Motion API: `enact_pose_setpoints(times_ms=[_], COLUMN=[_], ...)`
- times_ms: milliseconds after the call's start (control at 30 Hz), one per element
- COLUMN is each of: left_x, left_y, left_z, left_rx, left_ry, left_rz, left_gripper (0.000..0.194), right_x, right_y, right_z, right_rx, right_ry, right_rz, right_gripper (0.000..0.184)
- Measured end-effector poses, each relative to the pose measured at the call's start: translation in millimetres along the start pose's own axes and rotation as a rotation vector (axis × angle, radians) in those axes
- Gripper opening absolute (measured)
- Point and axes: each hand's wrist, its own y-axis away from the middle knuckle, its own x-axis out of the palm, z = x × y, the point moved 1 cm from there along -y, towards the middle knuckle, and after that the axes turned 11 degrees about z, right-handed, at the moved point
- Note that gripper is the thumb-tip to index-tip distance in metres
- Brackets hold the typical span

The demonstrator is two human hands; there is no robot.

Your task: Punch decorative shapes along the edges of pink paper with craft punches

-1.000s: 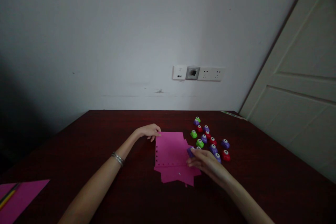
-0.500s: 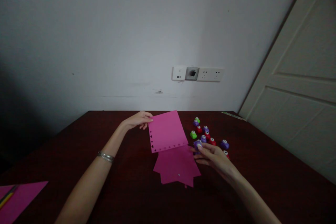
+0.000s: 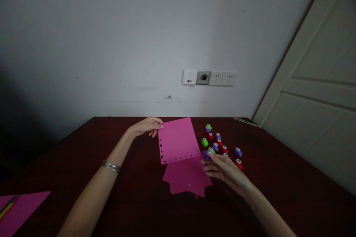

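My left hand (image 3: pixel 150 126) pinches the upper left corner of a pink sheet of paper (image 3: pixel 179 139), which is tilted up above the table. Small shaped holes, hearts among them, run along its left and lower edges. My right hand (image 3: pixel 222 168) grips a purple craft punch (image 3: pixel 206 155) at the sheet's lower right corner. Whether the paper sits inside the punch's slot I cannot tell. Below the held sheet lie overlapping pink sheets (image 3: pixel 187 177), fanned out, with tiny paper bits on and beside them.
Several red, green and purple craft punches (image 3: pixel 219 143) stand right of the paper. Another pink sheet (image 3: pixel 27 207) with a pencil-like yellow and black stick (image 3: pixel 8 207) lies at the left front. A wall with sockets (image 3: pixel 222 79) rises behind the dark table (image 3: pixel 133 192); a door (image 3: pixel 319 89) is at right.
My right hand has shifted slightly left and down with the purple punch, turning it, closer to the sheet's corner. The held sheet has moved slightly right and down.
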Motion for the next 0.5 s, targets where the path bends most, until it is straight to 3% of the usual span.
enact_pose_setpoints(times_ms=[500], left_x=[4.5], left_y=[-2.7], left_z=[0.6], left_rx=[-0.015], left_ry=[0.057], left_rz=[0.015], left_gripper=[0.027], right_x=[1.0], right_y=[-3.1], right_z=[-6.6], right_rx=[0.042], right_ry=[0.044], right_rz=[-0.022], right_gripper=[0.028])
